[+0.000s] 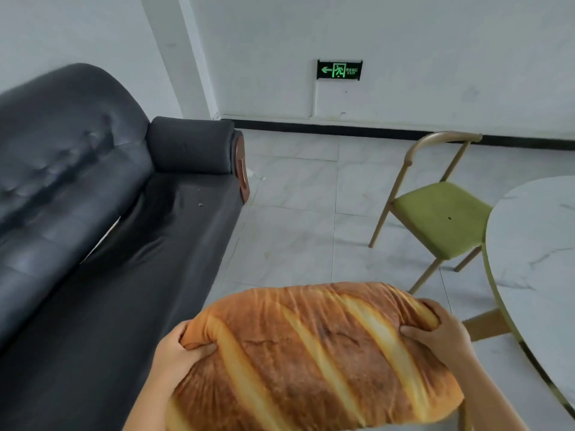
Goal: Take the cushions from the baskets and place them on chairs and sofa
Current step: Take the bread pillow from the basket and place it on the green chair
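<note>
Room: pale marble-look floor tiles (295, 231), white walls, lit green exit sign (339, 70) low on the far wall.
Fingers: curled tight into fabric on both sides; thumbs on top, remaining fingers wrapped under and out of sight.
Left hand (177, 353): clamped on the near-left corner of the bread-print cushion (314, 353), fabric bunched in the grasp.
Right hand (435, 331): clamped on the right end, pinching a fold.
Cushion: held in the air, low in view, roughly level, touching nothing but the hands; right of the black sofa (109, 228), just off its front edge.
Step in hand: probably carrying, cushion out of its basket and not yet set down; no basket in view.
Sofa: long dark seat bare apart from a few crumbs; rolled armrest (193, 144) at the far end with wood trim facing the open floor.
Next move: likely a swing left across the sofa's front edge, then lowering onto the seat and loosening both grasps; alternative target the green-seated chair (438, 219), well right of the sofa, seat empty.
Edges: round marble-top table (535, 259) far right of the sofa, rim close beside the right wrist; chair legs between table and open floor.
Open room: wide bare floor between sofa and chair; nothing above the sofa seat.
</note>
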Motion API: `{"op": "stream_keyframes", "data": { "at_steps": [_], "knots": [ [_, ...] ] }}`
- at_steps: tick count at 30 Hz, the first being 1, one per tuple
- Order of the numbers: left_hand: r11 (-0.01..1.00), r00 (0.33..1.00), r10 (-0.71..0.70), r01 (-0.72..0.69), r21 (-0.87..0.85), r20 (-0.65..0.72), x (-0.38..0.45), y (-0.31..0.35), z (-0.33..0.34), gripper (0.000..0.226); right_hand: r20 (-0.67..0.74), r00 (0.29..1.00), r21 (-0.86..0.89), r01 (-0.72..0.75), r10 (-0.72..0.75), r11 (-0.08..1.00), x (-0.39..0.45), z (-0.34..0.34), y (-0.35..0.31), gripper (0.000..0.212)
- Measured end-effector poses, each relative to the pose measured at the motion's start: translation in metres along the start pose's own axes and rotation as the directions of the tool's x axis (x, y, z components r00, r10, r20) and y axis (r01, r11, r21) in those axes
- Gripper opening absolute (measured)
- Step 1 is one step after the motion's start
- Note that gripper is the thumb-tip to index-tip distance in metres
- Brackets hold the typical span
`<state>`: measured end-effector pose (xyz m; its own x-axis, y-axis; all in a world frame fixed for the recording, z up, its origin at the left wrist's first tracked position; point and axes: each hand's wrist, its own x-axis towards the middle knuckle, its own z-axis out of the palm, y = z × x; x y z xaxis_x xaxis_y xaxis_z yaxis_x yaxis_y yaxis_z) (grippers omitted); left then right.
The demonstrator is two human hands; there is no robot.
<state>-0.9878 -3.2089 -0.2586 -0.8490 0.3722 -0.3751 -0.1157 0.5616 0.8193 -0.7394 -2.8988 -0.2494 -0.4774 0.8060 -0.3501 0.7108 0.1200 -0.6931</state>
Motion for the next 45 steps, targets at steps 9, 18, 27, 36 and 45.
{"op": "stream_keyframes", "data": {
  "at_steps": [9, 18, 27, 36, 45],
  "knots": [
    [0.971, 0.955, 0.214, -0.232, 0.066, 0.207, 0.251, 0.169, 0.026, 0.041, -0.223, 0.969, 0.121, -0.081, 0.107, 0.989, 0.163, -0.017, -0.099, 0.069],
    [0.964, 0.906, 0.166, -0.232, 0.129, 0.389, 0.374, 0.255, 0.139, 0.053, -0.318, 0.883, 0.211, -0.288, 0.344, 0.934, 0.274, -0.058, -0.083, 0.066],
    [0.939, 0.868, 0.187, -0.296, 0.177, 0.460, 0.467, 0.345, 0.285, 0.072, -0.288, 0.905, 0.188, -0.267, 0.314, 0.945, 0.447, -0.168, -0.065, 0.074],
    [0.865, 0.737, -0.078, -0.286, 0.413, 0.672, 0.515, 0.336, 0.431, 0.067, -0.159, 0.937, -0.031, -0.321, 0.312, 0.947, 0.614, -0.245, -0.003, 0.075],
    [0.773, 0.670, -0.228, -0.316, 0.549, 0.706, 0.513, 0.317, 0.544, 0.049, -0.152, 0.933, -0.155, -0.348, 0.326, 0.925, 0.703, -0.269, 0.066, 0.074]
  ]
}}
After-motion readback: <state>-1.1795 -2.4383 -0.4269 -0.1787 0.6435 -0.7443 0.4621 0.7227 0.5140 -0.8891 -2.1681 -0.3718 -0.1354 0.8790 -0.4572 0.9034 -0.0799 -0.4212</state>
